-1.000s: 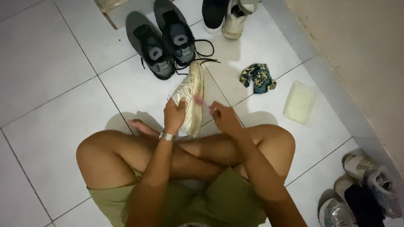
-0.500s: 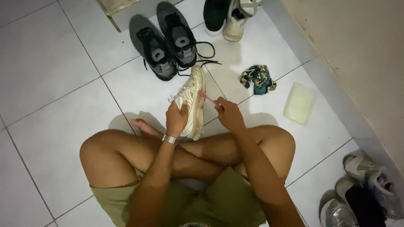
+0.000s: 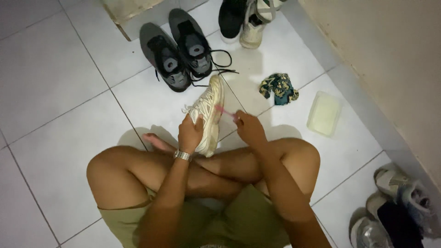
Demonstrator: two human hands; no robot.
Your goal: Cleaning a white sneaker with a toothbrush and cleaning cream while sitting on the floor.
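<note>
left hand (image 3: 189,133): gripping the cream sneaker (image 3: 208,114), mid-frame
right hand (image 3: 248,128): pinching a pink toothbrush (image 3: 224,110) against the sneaker's side

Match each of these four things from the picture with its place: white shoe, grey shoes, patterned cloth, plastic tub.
Things:
1. white shoe
2. grey shoes
3. patterned cloth
4. plastic tub

Places:
A. flat on the tile nearest the wall
B. held by the left hand
C. crumpled on the floor between the shoes and the tub
D. side by side, laces trailing, beyond the held shoe

Pairs: 1-B, 2-D, 3-C, 4-A
</note>
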